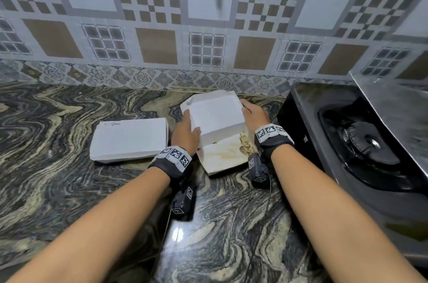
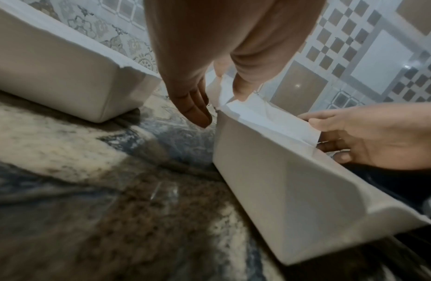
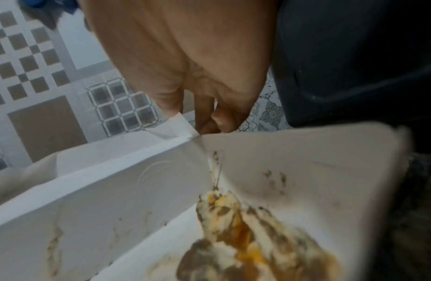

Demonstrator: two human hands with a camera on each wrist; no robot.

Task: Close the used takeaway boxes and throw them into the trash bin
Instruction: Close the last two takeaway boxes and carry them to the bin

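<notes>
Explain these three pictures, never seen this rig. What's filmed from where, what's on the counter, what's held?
No robot here: a person works with bare hands, wearing one camera on the head and one on each wrist. The head view looks down at a marbled counter. On it lie a closed takeaway box and, to its right, an open takeaway box with food scraps inside. A black stove stands further right. The left hand and right hand hold the raised lid by its two sides. The left wrist view shows the box from outside, the right wrist view its soiled inside. No trash bin shows.
</notes>
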